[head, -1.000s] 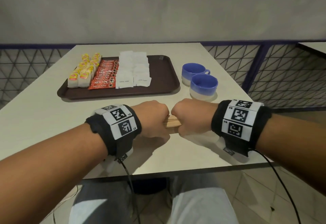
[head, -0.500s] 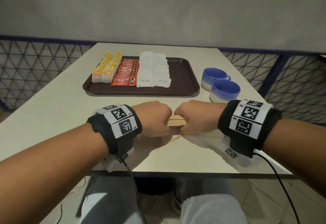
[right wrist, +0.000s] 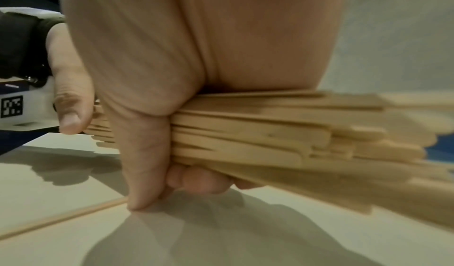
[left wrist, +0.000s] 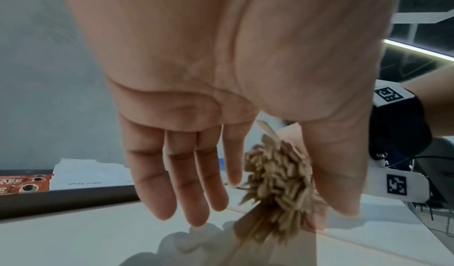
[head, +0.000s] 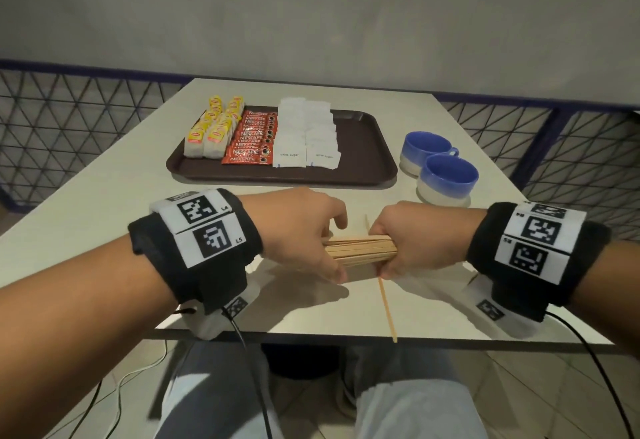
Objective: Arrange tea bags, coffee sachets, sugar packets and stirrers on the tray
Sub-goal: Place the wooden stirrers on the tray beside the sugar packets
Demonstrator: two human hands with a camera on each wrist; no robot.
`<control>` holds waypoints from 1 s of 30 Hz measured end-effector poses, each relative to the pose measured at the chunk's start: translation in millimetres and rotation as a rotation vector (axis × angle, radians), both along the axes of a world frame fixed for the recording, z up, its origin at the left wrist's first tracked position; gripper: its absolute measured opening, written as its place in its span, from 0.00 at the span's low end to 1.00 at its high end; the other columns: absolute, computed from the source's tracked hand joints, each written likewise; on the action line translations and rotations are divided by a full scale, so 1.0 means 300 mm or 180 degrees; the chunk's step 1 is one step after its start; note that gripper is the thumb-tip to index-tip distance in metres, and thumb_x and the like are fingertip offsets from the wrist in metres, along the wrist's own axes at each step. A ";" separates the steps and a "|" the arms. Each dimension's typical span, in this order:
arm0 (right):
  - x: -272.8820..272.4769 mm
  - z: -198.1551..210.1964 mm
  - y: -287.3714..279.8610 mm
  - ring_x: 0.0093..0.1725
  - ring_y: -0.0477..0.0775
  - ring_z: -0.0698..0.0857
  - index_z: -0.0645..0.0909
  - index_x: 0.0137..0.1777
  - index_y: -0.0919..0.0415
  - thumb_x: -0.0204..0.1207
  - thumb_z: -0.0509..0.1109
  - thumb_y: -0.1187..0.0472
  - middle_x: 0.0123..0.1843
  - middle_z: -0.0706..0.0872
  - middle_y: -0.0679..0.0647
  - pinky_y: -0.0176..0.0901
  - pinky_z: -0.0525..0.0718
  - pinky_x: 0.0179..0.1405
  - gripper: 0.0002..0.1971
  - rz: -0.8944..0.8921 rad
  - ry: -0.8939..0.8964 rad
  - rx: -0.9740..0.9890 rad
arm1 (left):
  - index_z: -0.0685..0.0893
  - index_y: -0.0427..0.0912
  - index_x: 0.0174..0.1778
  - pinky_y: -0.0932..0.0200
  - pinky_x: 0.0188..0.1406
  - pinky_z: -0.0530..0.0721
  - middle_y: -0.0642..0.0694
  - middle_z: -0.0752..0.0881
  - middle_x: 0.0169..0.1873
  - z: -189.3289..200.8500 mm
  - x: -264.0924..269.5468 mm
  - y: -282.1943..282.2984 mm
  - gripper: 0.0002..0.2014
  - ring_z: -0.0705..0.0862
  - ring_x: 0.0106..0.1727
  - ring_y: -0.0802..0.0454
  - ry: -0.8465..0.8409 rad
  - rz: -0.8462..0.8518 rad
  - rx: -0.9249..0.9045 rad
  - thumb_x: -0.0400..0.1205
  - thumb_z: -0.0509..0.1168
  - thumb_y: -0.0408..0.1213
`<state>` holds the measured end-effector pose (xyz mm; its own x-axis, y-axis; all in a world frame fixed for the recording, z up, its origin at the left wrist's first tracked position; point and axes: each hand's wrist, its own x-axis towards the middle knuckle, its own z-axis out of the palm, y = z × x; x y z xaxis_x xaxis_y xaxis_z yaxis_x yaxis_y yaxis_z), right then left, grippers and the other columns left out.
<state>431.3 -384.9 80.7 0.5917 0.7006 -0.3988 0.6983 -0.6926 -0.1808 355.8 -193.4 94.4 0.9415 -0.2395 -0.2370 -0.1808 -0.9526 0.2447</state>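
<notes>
Stirrers, thin pale wooden sticks [head: 360, 250], bundled above tabletop [head: 104, 203], right hand [head: 412, 241] fingers wrapped round them, left hand [head: 298, 231] fingers straight at their ends; next: carrying onto brown tray [head: 363, 148].

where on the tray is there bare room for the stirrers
Free: the tray's right part, between the sugar packets and its right rim. Crowded: the left and middle, filled by tea bags, coffee sachets and sugar. The right hand grips the stirrers.
</notes>
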 end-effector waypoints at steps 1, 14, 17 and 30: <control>-0.001 -0.002 -0.002 0.42 0.48 0.89 0.89 0.54 0.46 0.76 0.79 0.51 0.42 0.91 0.45 0.51 0.91 0.53 0.08 -0.0012 0.0007 0.0017 | 0.75 0.55 0.75 0.58 0.49 0.78 0.57 0.84 0.60 -0.004 -0.009 0.000 0.38 0.82 0.53 0.56 -0.0023 -0.0025 0.0014 0.71 0.78 0.64; -0.032 -0.014 0.014 0.42 0.47 0.87 0.88 0.53 0.45 0.78 0.77 0.57 0.44 0.89 0.43 0.50 0.89 0.51 0.07 0.0175 0.0145 0.0524 | 0.69 0.55 0.78 0.48 0.70 0.79 0.55 0.75 0.70 0.024 -0.114 0.021 0.37 0.74 0.69 0.56 -0.1028 -0.0186 -0.0395 0.74 0.71 0.61; -0.041 -0.007 0.016 0.42 0.47 0.87 0.88 0.52 0.46 0.78 0.76 0.56 0.42 0.89 0.44 0.51 0.90 0.51 0.05 0.0167 0.0123 0.0469 | 0.70 0.55 0.79 0.49 0.73 0.77 0.56 0.77 0.71 0.009 -0.110 0.040 0.38 0.75 0.71 0.55 -0.0707 -0.0066 -0.0301 0.74 0.75 0.57; -0.073 0.045 -0.098 0.39 0.49 0.87 0.86 0.46 0.43 0.80 0.73 0.48 0.38 0.88 0.45 0.40 0.88 0.42 0.03 -0.0065 -0.0028 0.0203 | 0.66 0.59 0.82 0.56 0.55 0.83 0.55 0.83 0.65 -0.043 -0.067 -0.042 0.43 0.83 0.58 0.53 0.0078 -0.0360 -0.0329 0.73 0.79 0.53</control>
